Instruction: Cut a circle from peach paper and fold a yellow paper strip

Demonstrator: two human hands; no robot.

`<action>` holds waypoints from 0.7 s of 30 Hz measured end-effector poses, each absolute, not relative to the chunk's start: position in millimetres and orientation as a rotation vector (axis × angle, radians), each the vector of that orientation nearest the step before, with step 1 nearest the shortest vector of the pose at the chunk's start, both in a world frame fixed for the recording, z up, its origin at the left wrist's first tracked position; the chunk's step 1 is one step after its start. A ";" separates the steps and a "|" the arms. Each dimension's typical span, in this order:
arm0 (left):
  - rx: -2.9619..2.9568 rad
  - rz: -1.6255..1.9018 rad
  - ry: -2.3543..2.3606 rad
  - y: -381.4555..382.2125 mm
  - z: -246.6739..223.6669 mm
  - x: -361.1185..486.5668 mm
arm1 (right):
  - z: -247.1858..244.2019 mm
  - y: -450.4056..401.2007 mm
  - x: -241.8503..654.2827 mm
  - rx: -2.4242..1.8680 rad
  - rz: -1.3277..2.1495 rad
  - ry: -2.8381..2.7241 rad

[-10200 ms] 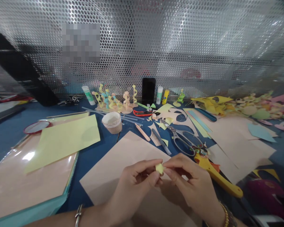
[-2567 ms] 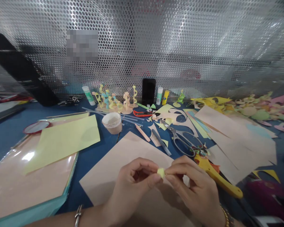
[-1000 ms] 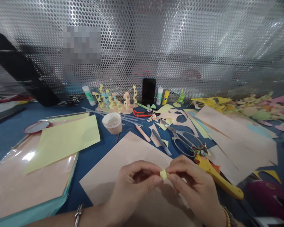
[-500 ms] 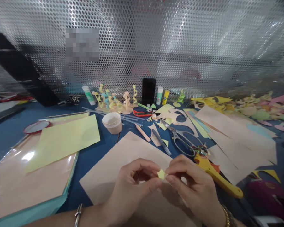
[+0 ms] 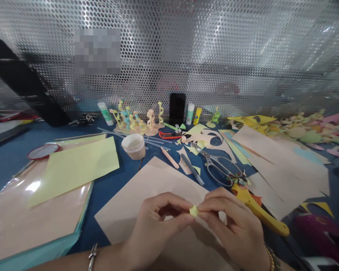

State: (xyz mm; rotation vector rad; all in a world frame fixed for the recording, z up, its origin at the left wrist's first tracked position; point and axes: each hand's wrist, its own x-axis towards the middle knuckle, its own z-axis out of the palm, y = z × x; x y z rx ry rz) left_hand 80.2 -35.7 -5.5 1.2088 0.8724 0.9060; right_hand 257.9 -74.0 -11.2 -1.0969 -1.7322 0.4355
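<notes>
A small pale yellow paper star [image 5: 193, 210] is pinched between both hands, above a large beige sheet of paper [image 5: 155, 180]. My left hand [image 5: 161, 222] grips its left edge between thumb and fingertips. From the other side, my right hand [image 5: 231, 222] closes thumb and forefinger on its right edge. The fingertips cover part of the star. Beyond the hands lie a grey pen [image 5: 192, 169], a pinkish paper roll [image 5: 170, 158] and large scissors [image 5: 220, 165].
A paper cup [image 5: 133, 146] stands behind the sheet. Small paper spirals [image 5: 127, 118], glue sticks [image 5: 190, 114], a black phone [image 5: 177, 108] and a red cutter [image 5: 170, 135] line the back. Yellow-handled pliers-like tool [image 5: 260, 212] lies at right; yellow paper [image 5: 81, 162] lies at left.
My right fingers have moved slightly onto the star, covering more of it. The star has shifted a little right and down and looks turned.
</notes>
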 end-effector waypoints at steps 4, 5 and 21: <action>1.222 0.900 0.869 -35.0 -5.5 80.6 | -9.4 -73.7 256.6 -1.127 0.421 -1.756; 1.226 0.896 0.866 -34.9 -5.7 80.6 | -8.9 -73.7 256.4 -1.140 0.429 -1.760; 1.205 0.900 0.844 -32.7 -8.7 80.6 | -12.1 -69.0 257.7 -1.142 0.634 -1.612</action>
